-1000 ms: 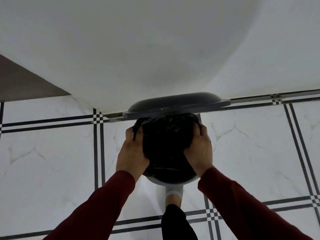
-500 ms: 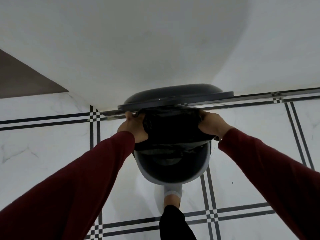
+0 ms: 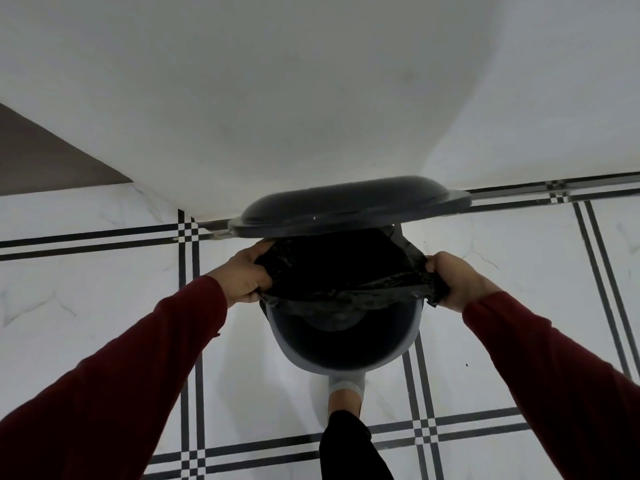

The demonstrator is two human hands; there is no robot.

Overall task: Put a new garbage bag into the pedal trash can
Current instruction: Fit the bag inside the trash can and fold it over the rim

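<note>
A round pedal trash can (image 3: 341, 366) with a pale rim stands on the tiled floor, its dark lid (image 3: 349, 206) raised against the wall. A black garbage bag (image 3: 341, 271) is stretched open over the far half of the can's mouth. My left hand (image 3: 242, 277) grips the bag's edge at the can's left side. My right hand (image 3: 453, 280) grips the bag's edge at the right side. The near half of the can's dark inside shows bare below the bag's front edge. My foot (image 3: 344, 393) in a pale sock presses at the can's base, hiding the pedal.
A white wall (image 3: 311, 98) rises right behind the can. White marble floor tiles (image 3: 86, 306) with black double lines spread to both sides. A brown surface (image 3: 41, 161) sits at the far left.
My hands moved from the front of the bunched bag out to the can's two sides, pulling the bag's mouth wide. The near part of the can's inside came into view.
</note>
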